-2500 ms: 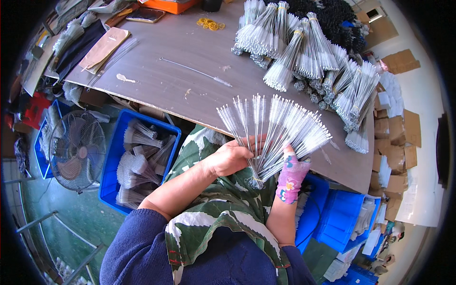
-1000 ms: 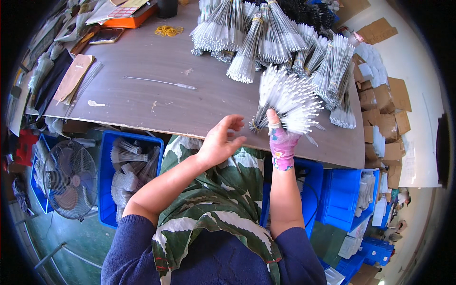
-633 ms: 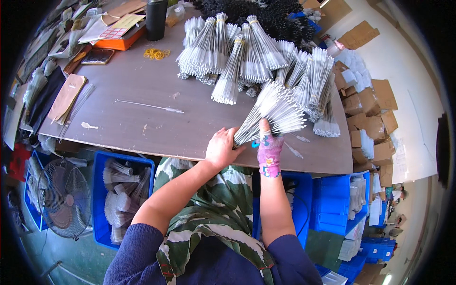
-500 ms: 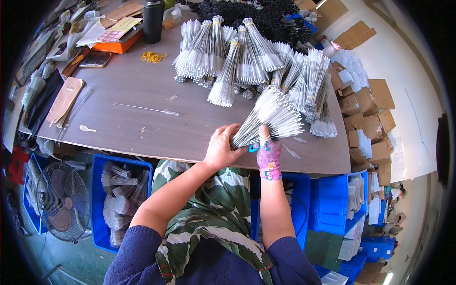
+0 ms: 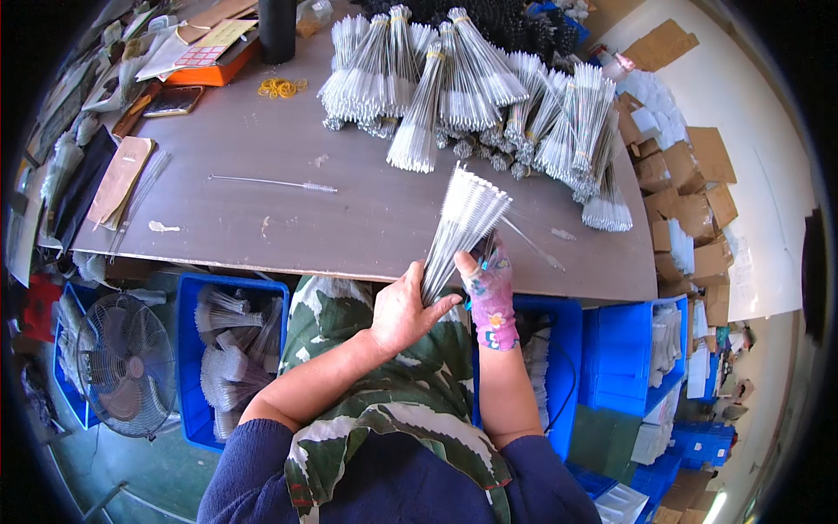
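Note:
A bundle of thin wire straw brushes [image 5: 471,210] stands fanned out above the table's front edge, white bristle ends up. Wrapped round its lower wire stems is my bare left hand [image 5: 401,310]. My right hand [image 5: 491,293], in a pink flowered glove with bare fingertips, closes on the bundle's right side; its fingers are partly hidden. Right of the bundle, one loose brush [image 5: 537,244] slants down. Farther back on the table, many banded brush bundles [image 5: 415,140] lie piled. A single brush [image 5: 272,182] lies at the left.
Yellow rubber bands [image 5: 282,87], a phone [image 5: 174,100] and a black bottle [image 5: 278,35] are on the table [image 5: 218,227]. Blue crates [image 5: 188,367] with brushes stand below its edge, beside a fan [image 5: 127,367]. Cardboard boxes [image 5: 685,166] are stacked at right.
The bundle has gone from tilted right and widely fanned to more upright and narrower. My right hand has turned and lowered slightly, and a loose brush shows beside the bundle.

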Demonstrator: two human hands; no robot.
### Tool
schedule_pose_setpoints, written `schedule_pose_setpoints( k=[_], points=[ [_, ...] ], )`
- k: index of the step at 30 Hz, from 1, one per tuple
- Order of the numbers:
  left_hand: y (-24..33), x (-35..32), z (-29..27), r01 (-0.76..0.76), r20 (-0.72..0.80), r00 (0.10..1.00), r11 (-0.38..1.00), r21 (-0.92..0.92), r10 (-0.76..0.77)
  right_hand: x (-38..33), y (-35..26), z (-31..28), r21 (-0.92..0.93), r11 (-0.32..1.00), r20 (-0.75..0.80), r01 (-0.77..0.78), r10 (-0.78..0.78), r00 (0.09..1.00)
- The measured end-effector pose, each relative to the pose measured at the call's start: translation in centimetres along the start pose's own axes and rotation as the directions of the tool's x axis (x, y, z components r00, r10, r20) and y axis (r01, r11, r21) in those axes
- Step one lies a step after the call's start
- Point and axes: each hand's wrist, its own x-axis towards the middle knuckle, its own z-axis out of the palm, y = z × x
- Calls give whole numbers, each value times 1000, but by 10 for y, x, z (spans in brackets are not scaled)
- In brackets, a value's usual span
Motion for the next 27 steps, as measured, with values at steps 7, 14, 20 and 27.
schedule_pose_setpoints(
  k=[7, 14, 20, 27],
  points=[
    [-13, -11, 3, 32, 86, 996, 979, -201, -14, -14, -3, -11, 54, 970, -145, -237, 243, 959],
    [-20, -15, 11, 375, 437, 898, 435, -819, 49, -29, -11, -17, 55, 971, -172, -234, 240, 955],
    [-18, -19, 15, 403, 443, 895, 332, -853, 52, -36, -7, -24, 3, 971, -207, -237, 233, 950],
    [-15, -20, 18, 264, 291, 949, 804, -533, -119, -39, 4, -22, 46, 981, -145, -191, 196, 970]
  ],
)
